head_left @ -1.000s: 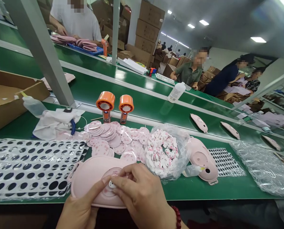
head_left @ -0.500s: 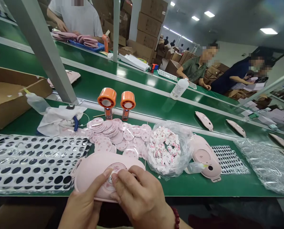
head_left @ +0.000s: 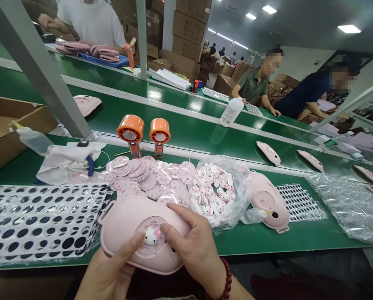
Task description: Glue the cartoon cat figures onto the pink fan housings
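Between my hands is a pink oval plastic lid (head_left: 120,221) with small loops at its end, tilted toward me. In its round recess sits a white cat-head charm (head_left: 152,236) with a pink bow, above a printed round label. My left hand (head_left: 111,266) grips the lower left edge, its thumb touching the charm's left side. With its thumb by the bow, my right hand (head_left: 197,246) holds the right end; its index finger lies along the top. Behind the lid lie a heap of round pink labels (head_left: 133,171) and a clear bag of cat-head charms (head_left: 211,191).
Two orange handheld fans (head_left: 130,129) stand behind the labels. Punched sticker sheets (head_left: 42,225) lie left, near a cardboard box (head_left: 17,133). To the right are another pink lid (head_left: 268,200), a squeeze bottle (head_left: 254,216) and bubble wrap (head_left: 346,204). Co-workers sit across the green benches.
My right hand's fingers have spread from a pinch over the recess to a hold on the lid's right end, uncovering the cat-head charm. The view has shifted slightly.
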`<state>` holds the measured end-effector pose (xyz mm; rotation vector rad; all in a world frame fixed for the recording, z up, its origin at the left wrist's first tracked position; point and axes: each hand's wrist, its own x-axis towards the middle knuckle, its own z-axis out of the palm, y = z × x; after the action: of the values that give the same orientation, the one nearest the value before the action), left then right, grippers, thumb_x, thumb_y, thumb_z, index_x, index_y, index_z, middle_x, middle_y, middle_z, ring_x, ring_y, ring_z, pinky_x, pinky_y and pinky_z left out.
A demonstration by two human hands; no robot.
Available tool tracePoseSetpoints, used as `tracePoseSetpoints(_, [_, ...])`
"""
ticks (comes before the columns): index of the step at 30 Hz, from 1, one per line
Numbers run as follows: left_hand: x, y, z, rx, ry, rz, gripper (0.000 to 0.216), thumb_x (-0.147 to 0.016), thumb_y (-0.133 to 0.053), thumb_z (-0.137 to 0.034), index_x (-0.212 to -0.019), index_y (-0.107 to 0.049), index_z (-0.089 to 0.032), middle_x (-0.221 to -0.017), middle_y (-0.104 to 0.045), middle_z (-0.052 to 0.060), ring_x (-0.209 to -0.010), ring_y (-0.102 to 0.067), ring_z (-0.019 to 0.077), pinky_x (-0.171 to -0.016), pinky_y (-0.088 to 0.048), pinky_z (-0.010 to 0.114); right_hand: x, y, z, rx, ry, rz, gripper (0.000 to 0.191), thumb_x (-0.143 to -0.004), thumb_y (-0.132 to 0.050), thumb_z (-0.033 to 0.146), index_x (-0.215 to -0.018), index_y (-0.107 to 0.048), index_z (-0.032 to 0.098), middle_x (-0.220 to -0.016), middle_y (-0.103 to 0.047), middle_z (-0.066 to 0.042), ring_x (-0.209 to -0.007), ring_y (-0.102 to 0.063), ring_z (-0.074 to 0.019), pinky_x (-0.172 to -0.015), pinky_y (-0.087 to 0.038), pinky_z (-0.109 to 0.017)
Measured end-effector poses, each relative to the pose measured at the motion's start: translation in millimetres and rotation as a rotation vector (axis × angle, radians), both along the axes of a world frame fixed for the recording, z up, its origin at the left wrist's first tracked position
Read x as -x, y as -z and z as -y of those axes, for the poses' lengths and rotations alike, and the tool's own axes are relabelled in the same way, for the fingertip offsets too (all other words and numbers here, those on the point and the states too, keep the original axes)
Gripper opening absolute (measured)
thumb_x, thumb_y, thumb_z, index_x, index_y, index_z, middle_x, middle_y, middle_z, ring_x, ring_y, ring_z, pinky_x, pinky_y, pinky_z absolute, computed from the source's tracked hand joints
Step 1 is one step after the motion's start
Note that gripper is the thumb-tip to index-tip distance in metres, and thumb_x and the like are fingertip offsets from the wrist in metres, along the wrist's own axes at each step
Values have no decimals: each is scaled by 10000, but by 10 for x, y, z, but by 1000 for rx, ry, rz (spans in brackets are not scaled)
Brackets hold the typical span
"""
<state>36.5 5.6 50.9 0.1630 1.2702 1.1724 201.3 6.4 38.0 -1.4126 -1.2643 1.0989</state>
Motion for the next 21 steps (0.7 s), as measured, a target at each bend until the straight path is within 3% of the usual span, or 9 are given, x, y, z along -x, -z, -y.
tracePoseSetpoints(4, [-34,49,28,-38,60,-21,1143,-342,-1138,-220,-1425,-788,-326,-1450,-840,78,-1332,-770,470,-975,-733,444,9,-19,-2,-22,45,4,541,-893,-859,498,-1337,-885,191,-1356,-861,-125,-1292,-820,-372,-1198,-618,-495])
tracePoseSetpoints(8, [-56,77,-28,-29,42,-11,1309,-339,-1129,-180,-1559,-694,-365,-1409,-857,68,-1329,-773,456,-870,-742,372,-6,-23,-19,-43,53,26,543,-899,-837,487,-1348,-882,184,-1309,-877,-133,-1241,-836,-373,-1165,-639,-506])
tracePoseSetpoints(13, [-37,106,-76,-41,69,-42,1239,-344,-1059,-94,-1514,-739,-350,-1473,-829,57,-1407,-715,491,-874,-741,384,-24,-82,-33,-93,64,60,531,-917,-800,464,-1346,-881,162,-1287,-879,-152,-1200,-847,-375,-1117,-669,-491])
tracePoseSetpoints(17, [-37,87,-122,-67,100,-65,1125,-410,-1067,-159,-1479,-764,-337,-1461,-833,63,-1429,-698,496,-928,-730,413,-59,-110,-65,-114,69,124,522,-952,-764,470,-1355,-874,157,-1257,-886,-150,-1173,-857,-360,-1090,-686,-464])
tracePoseSetpoints(21, [-54,25,-248,-37,51,-79,1220,-286,-1039,-125,-1458,-774,-338,-1409,-855,62,-1412,-698,535,-930,-734,465,-15,95,-112,-313,67,377,597,-996,-748,576,-1441,-819,183,-1318,-856,-169,-1180,-850,-366,-1016,-720,-459])
